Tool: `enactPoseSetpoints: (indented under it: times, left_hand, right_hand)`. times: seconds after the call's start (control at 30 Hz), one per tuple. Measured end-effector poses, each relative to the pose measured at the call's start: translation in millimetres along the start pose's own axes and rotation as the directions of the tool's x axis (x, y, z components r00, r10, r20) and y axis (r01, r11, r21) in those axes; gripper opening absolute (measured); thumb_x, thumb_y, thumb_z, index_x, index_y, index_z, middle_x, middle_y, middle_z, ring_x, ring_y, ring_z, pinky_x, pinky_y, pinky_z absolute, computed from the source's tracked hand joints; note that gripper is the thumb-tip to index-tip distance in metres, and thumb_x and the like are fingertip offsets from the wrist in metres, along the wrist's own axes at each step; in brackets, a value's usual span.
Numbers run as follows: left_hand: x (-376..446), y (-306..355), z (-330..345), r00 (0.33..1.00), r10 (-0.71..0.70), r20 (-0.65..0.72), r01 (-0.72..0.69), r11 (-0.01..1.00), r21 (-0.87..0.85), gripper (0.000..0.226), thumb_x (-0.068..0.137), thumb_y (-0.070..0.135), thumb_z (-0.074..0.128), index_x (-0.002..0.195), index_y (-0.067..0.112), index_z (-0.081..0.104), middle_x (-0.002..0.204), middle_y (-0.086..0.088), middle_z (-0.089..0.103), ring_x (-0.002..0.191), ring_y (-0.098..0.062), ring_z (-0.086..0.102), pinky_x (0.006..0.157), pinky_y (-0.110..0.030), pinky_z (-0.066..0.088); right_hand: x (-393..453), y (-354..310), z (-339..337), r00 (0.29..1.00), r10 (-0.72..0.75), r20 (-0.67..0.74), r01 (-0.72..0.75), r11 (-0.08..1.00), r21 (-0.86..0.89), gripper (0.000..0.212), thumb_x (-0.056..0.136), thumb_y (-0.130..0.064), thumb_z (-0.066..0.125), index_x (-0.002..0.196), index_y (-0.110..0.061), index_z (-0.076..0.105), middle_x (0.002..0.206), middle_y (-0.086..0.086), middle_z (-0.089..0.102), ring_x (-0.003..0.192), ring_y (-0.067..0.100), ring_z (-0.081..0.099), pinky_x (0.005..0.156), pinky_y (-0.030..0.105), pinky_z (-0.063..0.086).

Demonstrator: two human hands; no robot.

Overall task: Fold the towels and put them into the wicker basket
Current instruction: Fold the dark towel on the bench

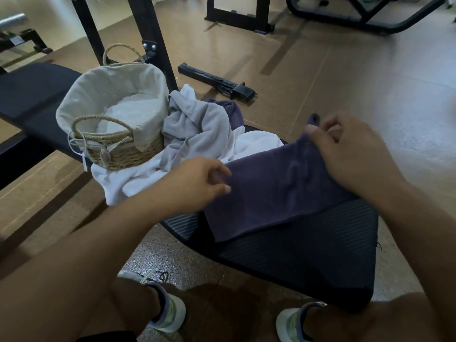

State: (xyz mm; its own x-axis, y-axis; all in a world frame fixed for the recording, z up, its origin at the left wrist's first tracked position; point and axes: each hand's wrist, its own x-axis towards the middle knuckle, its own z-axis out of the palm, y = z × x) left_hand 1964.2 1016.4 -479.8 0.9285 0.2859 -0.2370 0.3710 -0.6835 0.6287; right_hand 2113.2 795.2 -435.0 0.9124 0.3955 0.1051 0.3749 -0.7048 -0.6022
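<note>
Purple towel (pixel 278 191) lay flat on bench (pixel 308 255), right hand (pixel 352 154) pinching its far corner, left hand (pixel 197 183) loosely curled at its left edge, grip unclear, basket (pixel 111 119) beyond.

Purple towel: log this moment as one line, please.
purple towel flat on bench | right hand pinches far corner | left hand pinches left edge | wicker basket holds no towels | grey towel, white towel unfolded

Both hands (pixel 197 180) (pixel 350 154) pinch purple towel (pixel 271 193) on bench (pixel 308 255); wicker basket (pixel 116 119) beside.
</note>
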Motion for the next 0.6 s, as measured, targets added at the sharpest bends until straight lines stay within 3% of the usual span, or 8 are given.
enactPoseSetpoints:
  times: [0.07,0.13,0.23,0.3,0.4,0.5,0.6]
  left_hand:
    - [1.3,1.8,6.2,0.992,0.015,0.125,-0.011,0.999,-0.033,0.043,0.093,0.022,0.070,0.134,0.025,0.058,0.103,0.007,0.073,0.091,-0.006,0.068,0.088,-0.021,0.053]
    - [2.6,4.4,10.0,0.983,-0.005,0.183,0.027,0.992,-0.122,0.043,0.099,0.022,0.062,0.141,0.023,0.053,0.096,0.003,0.069,0.082,-0.008,0.065,0.077,-0.014,0.049]
    - [0.0,9.6,-2.6,0.971,-0.115,0.209,0.202,0.862,-0.464,0.028,0.106,0.026,0.044,0.117,0.011,0.064,0.084,-0.012,0.055,0.076,-0.022,0.054,0.073,-0.031,0.046]
    - [-3.3,11.3,-19.0,0.975,-0.183,0.125,0.221,0.779,-0.587,0.034,0.106,0.028,0.041,0.105,0.003,0.063,0.081,-0.021,0.066,0.072,-0.032,0.064,0.072,-0.037,0.058]
    - [-6.1,8.1,-31.8,0.974,-0.225,-0.041,0.163,0.809,-0.564,0.036,0.105,0.040,0.046,0.107,0.009,0.065,0.078,-0.017,0.074,0.069,-0.032,0.074,0.067,-0.043,0.064]
    - [-6.4,4.9,-29.2,0.976,-0.215,-0.038,0.169,0.854,-0.492,0.034,0.098,0.043,0.059,0.103,0.010,0.065,0.078,-0.015,0.071,0.068,-0.032,0.074,0.061,-0.041,0.062]
    - [-6.9,1.8,-25.3,0.982,-0.179,-0.054,0.147,0.917,-0.371,0.022,0.093,0.030,0.070,0.102,0.011,0.065,0.079,-0.015,0.075,0.070,-0.032,0.075,0.062,-0.042,0.064]
  right_hand:
    - [-18.7,-21.0,12.0,0.998,-0.069,0.002,0.068,0.995,0.074,0.027,0.093,-0.054,0.059,0.085,-0.029,0.053,0.069,-0.006,0.060,0.075,0.023,0.059,0.072,0.039,0.049]
    - [-35.9,-39.5,27.8,0.991,-0.123,0.054,0.118,0.989,0.085,0.027,0.092,-0.056,0.059,0.084,-0.032,0.051,0.067,-0.005,0.058,0.070,0.022,0.058,0.069,0.037,0.048]
    - [-53.2,-58.2,52.4,0.965,-0.177,0.195,0.182,0.983,-0.006,0.026,0.093,-0.061,0.054,0.093,-0.035,0.051,0.076,-0.005,0.064,0.081,0.023,0.062,0.073,0.036,0.048]
    - [-58.5,-63.5,66.0,0.943,-0.193,0.270,0.212,0.976,-0.044,0.026,0.095,-0.059,0.050,0.100,-0.034,0.053,0.084,-0.006,0.068,0.087,0.021,0.063,0.075,0.036,0.048]
    - [-60.8,-63.7,81.9,0.925,-0.209,0.316,0.231,0.973,-0.032,0.018,0.099,-0.051,0.050,0.106,-0.035,0.054,0.089,-0.008,0.070,0.089,0.021,0.065,0.078,0.041,0.052]
    - [-62.0,-62.3,91.5,0.911,-0.217,0.350,0.248,0.968,-0.047,0.018,0.100,-0.045,0.049,0.114,-0.037,0.056,0.097,-0.010,0.071,0.096,0.021,0.066,0.081,0.041,0.053]
    - [-64.1,-62.7,96.4,0.889,-0.244,0.388,0.260,0.966,0.014,0.024,0.099,-0.038,0.052,0.122,-0.037,0.060,0.099,-0.010,0.074,0.099,0.020,0.067,0.082,0.043,0.053]
